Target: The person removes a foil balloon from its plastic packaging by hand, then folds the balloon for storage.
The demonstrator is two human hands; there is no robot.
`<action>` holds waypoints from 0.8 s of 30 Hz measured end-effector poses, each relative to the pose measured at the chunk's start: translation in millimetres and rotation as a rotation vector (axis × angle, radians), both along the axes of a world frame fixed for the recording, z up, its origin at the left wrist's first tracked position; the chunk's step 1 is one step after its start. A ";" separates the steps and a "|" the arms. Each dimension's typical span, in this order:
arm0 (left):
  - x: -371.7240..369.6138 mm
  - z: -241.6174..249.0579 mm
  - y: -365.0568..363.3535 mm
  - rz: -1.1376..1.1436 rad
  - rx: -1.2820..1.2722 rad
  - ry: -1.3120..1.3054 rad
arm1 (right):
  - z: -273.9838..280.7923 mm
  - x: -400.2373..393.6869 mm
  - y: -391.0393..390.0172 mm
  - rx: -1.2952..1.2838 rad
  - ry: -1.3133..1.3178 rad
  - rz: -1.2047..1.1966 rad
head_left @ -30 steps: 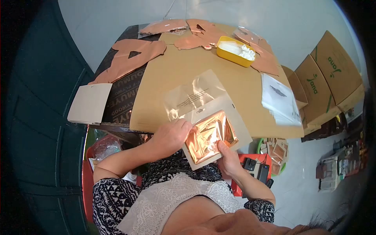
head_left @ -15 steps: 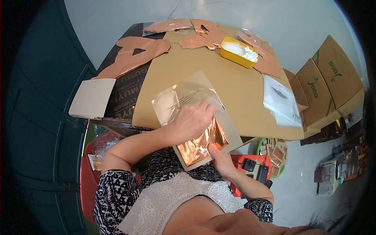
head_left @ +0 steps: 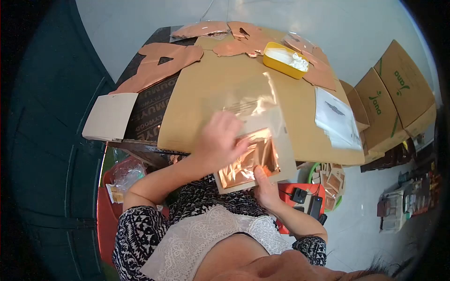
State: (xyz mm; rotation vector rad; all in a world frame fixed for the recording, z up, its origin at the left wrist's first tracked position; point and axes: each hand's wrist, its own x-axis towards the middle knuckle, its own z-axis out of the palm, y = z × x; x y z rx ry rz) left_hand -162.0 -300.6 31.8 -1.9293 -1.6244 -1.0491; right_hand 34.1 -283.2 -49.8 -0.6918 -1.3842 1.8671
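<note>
Two bare hands are at work: the right grip (head_left: 266,186) clasps the lower edge of a beige card (head_left: 287,160), its thumb pressed over a shiny copper foil packet (head_left: 248,164) just above and to its left. A clear printed sleeve (head_left: 265,100) extends from the card, away from the right grip; whether the foil lies inside it cannot be told. The left grip (head_left: 220,136) is blurred, its fingers over the sleeve's left side and its thumb by the packet's upper left; I cannot tell if it pinches anything. Beyond both grips, a cardboard sheet (head_left: 187,112) covers much of the table (head_left: 152,110). A yellow tub (head_left: 285,70) of white material stands ahead of the right grip, near copper-coloured cutouts (head_left: 178,60) ranged along the far side. Pale cards (head_left: 110,117) lie left of the left grip; clear sleeves (head_left: 336,122) are stacked ahead and right of the right grip.
</note>
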 end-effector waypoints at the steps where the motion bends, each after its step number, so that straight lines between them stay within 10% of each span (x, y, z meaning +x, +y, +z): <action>1: -9.1 1.7 -2.0 0.154 0.091 -0.002 | 6.4 0.8 1.9 -0.044 0.036 0.027; 5: -35.0 -34.2 -12.8 0.203 0.216 -0.827 | 11.4 -0.9 2.4 -0.094 0.103 0.034; 11: -27.5 -34.4 -44.8 -0.591 -0.289 -1.963 | -6.4 -7.9 2.9 -0.095 0.192 0.118; 24: -40.1 -39.5 -52.2 -0.538 -0.324 -1.911 | 13.5 21.7 9.6 -0.116 0.090 -0.065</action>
